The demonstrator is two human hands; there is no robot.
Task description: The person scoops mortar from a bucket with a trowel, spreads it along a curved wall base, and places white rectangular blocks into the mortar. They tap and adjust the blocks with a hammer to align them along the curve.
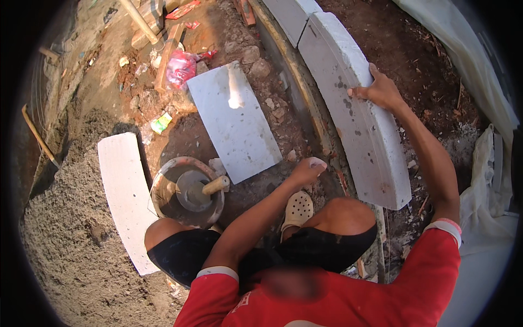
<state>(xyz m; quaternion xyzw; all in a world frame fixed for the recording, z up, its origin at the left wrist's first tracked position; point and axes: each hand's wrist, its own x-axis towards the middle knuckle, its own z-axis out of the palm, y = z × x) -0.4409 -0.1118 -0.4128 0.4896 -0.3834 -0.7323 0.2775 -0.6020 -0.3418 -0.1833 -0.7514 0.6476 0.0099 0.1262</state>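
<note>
Sun was bright, glaring on the pale board (234,136). Blur smudged a spot by the shirt (354,300). Edges bowed, corners blackened.

I see a crumpled pinkish-red plastic bag (181,70) just beside a wooden plank (168,60), green-yellow wrapper (161,123) on dirt, rough stones (260,68) upper middle, wooden stick (41,137) far left, whitish plastic sheeting (452,27) along my right edge.

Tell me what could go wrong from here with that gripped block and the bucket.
The pale block might tip or shift, since only the right hand visibly holds it. Tipping toward the person, it could catch the nearby clog. The bucket could be knocked, with the left knee close beside it.
</note>
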